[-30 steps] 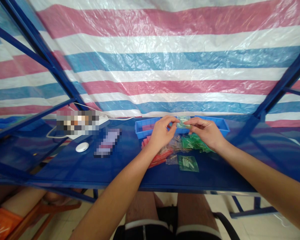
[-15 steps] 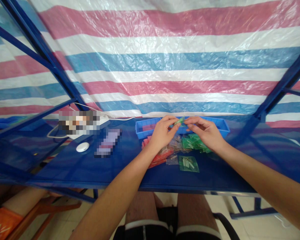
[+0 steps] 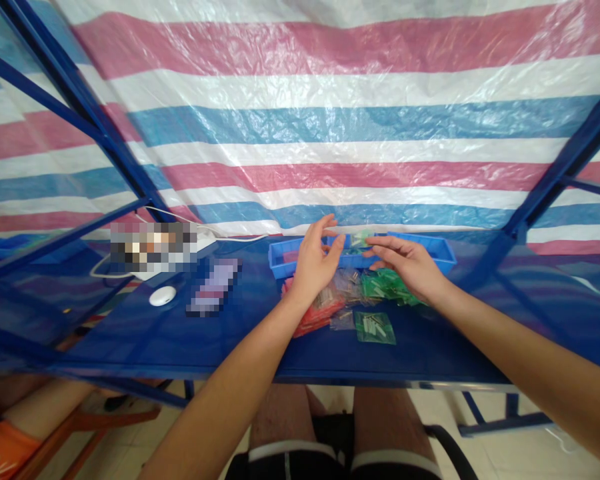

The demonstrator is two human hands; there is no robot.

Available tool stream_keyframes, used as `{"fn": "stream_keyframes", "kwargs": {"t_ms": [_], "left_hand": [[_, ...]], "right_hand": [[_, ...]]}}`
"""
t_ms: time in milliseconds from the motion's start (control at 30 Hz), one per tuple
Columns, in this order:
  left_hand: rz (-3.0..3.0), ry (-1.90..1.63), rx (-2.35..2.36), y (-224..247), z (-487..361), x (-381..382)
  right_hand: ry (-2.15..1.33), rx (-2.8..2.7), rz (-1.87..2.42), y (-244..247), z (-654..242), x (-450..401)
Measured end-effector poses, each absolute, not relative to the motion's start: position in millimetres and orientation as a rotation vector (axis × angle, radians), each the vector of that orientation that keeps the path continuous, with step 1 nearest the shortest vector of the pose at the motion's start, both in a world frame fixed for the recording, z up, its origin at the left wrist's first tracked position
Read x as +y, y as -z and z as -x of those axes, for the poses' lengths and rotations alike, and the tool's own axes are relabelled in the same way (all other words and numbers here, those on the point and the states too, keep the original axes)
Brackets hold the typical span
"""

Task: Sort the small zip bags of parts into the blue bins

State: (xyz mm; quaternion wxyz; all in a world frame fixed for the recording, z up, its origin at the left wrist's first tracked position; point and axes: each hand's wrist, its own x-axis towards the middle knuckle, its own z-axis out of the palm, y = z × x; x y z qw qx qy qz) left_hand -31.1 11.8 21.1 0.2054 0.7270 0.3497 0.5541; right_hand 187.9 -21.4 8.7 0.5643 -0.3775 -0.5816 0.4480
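My left hand [image 3: 321,261] is raised over the left part of the blue bins, its fingers apart and nothing held in them. Across from it, my right hand [image 3: 405,261] has its fingers spread. Between the two hands, over the middle bin, is a small green plastic bag [image 3: 361,238]; its edge comes close to my right fingertips, and I cannot tell whether they touch. Below the hands lie a pile of red bags [image 3: 320,312], some clear bags [image 3: 347,287] and a heap of green bags [image 3: 387,287]. One green bag with small light sticks [image 3: 375,327] lies apart, nearer me.
A row of blue bins [image 3: 440,252] stands at the back of the blue table [image 3: 260,347]. To the left are a round white case [image 3: 163,296], a blurred-out phone-like object [image 3: 214,287] and a white power strip [image 3: 153,268] with cables. Another person's arm [image 3: 45,403] shows at lower left.
Both hands were pinching the small green bag together. My left hand has let go and drawn left, the right fingers have spread, and the bag now shows over the middle bin.
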Motion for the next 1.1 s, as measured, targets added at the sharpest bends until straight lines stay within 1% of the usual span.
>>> {"fn": "stream_keyframes", "kwargs": {"t_ms": [100,233,400,500,600,700,933,1100], "left_hand": [[-2.026,-1.558,1.004,-21.9,33.1,12.2],[-2.032,-1.540,1.030,-23.4,31.6,9.8],[-2.039,-1.537,1.043,-25.4,30.3,7.8],[-2.053,-1.542,1.043,-25.5,31.8,8.2],[-2.066,-1.534,1.025,-24.8,32.8,8.8],[-2.071,-1.526,1.020,-23.8,32.7,9.2],[-2.069,-1.533,1.020,-22.1,32.4,9.7],[-2.067,-1.522,1.025,-21.8,32.9,10.5]], "right_hand": [[-1.109,-1.286,0.914,-5.1,-190.3,-16.4],[-1.092,-1.273,1.004,-6.3,-193.7,-13.3],[-0.991,-1.455,1.040,-7.3,-194.7,-15.9],[-0.758,-1.756,1.043,-7.7,-191.8,-23.0],[-0.472,-2.097,0.917,-10.8,-188.1,-30.6],[-0.339,-2.291,0.769,-13.3,-186.4,-33.5],[-0.373,-2.458,0.813,-3.2,-189.9,-28.7],[-0.392,-2.412,0.839,-2.3,-190.6,-27.8]]}}
